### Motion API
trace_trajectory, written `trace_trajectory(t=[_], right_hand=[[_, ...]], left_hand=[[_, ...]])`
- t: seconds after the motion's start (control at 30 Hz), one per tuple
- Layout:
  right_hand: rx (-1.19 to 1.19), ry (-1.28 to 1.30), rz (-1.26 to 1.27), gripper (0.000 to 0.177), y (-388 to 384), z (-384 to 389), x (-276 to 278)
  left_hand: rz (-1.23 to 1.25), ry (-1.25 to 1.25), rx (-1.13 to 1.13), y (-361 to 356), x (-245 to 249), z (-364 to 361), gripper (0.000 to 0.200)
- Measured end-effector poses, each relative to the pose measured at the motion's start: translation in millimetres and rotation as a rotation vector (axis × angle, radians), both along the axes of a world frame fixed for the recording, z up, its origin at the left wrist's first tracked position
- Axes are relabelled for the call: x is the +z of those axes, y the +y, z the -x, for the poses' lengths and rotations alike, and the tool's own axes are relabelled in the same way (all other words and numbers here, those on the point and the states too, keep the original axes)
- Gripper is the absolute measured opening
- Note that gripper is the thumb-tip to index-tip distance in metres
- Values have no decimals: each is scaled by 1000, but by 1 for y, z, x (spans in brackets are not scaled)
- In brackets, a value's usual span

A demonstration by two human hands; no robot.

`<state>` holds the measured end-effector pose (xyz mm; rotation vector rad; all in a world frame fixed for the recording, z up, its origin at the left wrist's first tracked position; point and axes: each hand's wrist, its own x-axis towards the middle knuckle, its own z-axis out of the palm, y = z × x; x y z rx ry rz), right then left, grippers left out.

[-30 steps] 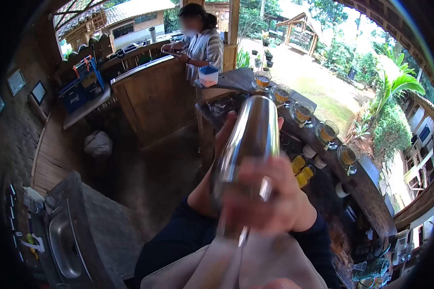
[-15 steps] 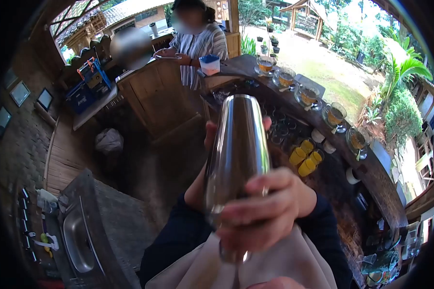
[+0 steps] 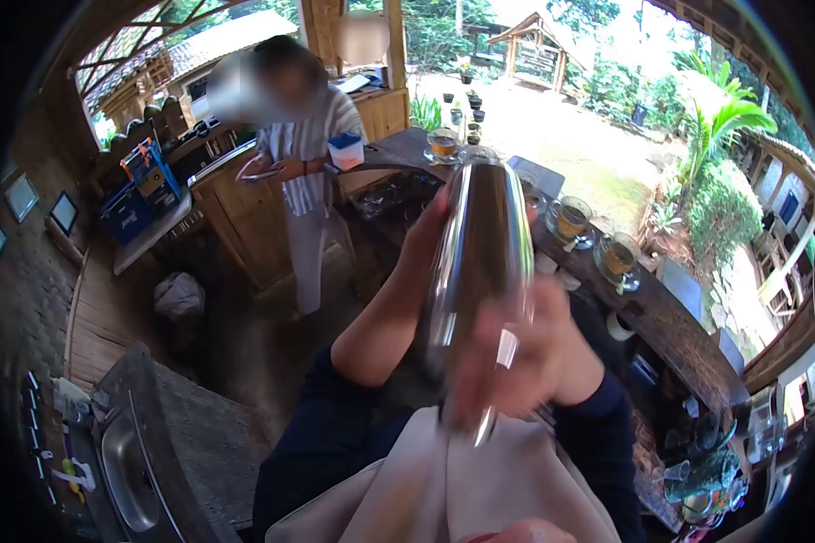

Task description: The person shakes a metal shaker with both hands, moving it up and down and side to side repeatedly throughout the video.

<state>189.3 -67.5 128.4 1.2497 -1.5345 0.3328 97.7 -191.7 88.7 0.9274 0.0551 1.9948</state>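
A shiny metal cocktail shaker point(image 3: 483, 244) is raised in front of my chest, tilted with its broad end away from me. My left hand point(image 3: 427, 226) is closed round the far part of it, mostly hidden behind the metal. Nearer to me, my right hand point(image 3: 521, 348) wraps the shaker from the right side, its fingers smeared by motion. Past the shaker, glass cups of amber drink on saucers, among them one cup point(image 3: 572, 219) and another cup point(image 3: 618, 256), stand along the wooden counter.
A person in a striped shirt point(image 3: 312, 154) stands beyond a wooden cabinet point(image 3: 231, 213), holding something flat. The long counter point(image 3: 688, 348) curves along my right. A metal sink point(image 3: 129, 475) is at lower left, and a pale bundle point(image 3: 179, 296) lies on the floor.
The shaker and both my hands have shifted up and slightly right in view. My view has turned right, and the glasses of yellow drink are now hidden. The person's head has bent lower.
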Motion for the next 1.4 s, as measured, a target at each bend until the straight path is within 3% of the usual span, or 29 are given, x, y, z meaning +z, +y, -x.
trace_trajectory(t=[0.03,0.07,0.1,0.13,0.17,0.2,0.23,0.3,0.33,0.37,0.4,0.47,0.5,0.57,0.63,0.73,0.77,0.8,0.83,0.9,0.97,1.03,1.1,1.17,1.2,1.23,1.3,1.37,1.4], right_hand=[[1,32,-6,25,11,2,-1],[-194,-59,17,38,27,12,-3],[-214,-311,241,48,32,19,0],[-175,-550,462,60,37,20,5],[-238,-507,507,57,47,8,11],[-228,-288,392,50,55,-7,19],[-219,-74,268,44,54,-31,29],[-276,-17,-21,40,62,-84,28],[-297,-8,-30,40,68,-80,30],[-88,338,-85,37,73,-71,31],[132,676,-145,35,79,-69,34],[-321,-373,32,38,119,-116,55],[-533,67,-122,48,141,-97,56],[-529,-331,489,57,159,-87,50],[-554,-322,592,58,171,-97,53],[-692,69,76,46,137,-156,70],[-643,235,-81,42,130,-177,65],[-588,395,-241,38,128,-190,62],[-340,737,-250,36,132,-160,48],[-559,549,-234,40,152,-206,52],[-800,126,35,42,179,-218,67],[-800,-67,485,43,201,-206,78],[-836,-12,458,43,194,-228,77],[-909,144,193,42,178,-261,80],[-966,232,-35,41,165,-281,74],[-917,365,-241,39,159,-298,66],[-569,819,-575,37,259,-283,-8],[-1034,426,-282,60,201,-328,61],[-972,370,-88,60,225,-321,66]], left_hand=[[84,-92,-71,15,2,16,51],[272,-122,174,36,0,33,45],[330,-109,670,60,-11,26,42],[232,-199,428,68,-2,22,43],[133,-280,185,78,11,20,43],[302,-206,529,90,15,3,38],[82,-130,92,90,17,1,34],[103,73,0,94,47,-37,39],[-94,238,133,105,46,-50,53],[-298,395,266,118,46,-61,68],[-263,440,226,128,54,-58,70],[89,266,44,165,66,-29,56],[273,177,-108,185,68,-14,49],[100,203,214,221,70,-40,37],[242,30,87,223,78,-52,33],[196,154,-381,227,89,-63,36],[192,160,-399,222,97,-87,36],[-71,356,-221,215,105,-111,36],[-337,535,-39,215,110,-128,37],[-381,583,-116,239,116,-131,45],[-19,399,-265,299,110,-119,34],[-32,336,-392,327,110,-130,30],[29,279,-394,328,114,-157,30],[9,238,-805,319,124,-178,31],[76,375,-576,308,130,-197,37],[-127,458,-292,306,126,-215,41],[-514,614,-221,286,135,-244,44],[-186,499,-258,325,138,-248,40],[60,388,-467,355,140,-252,32]])
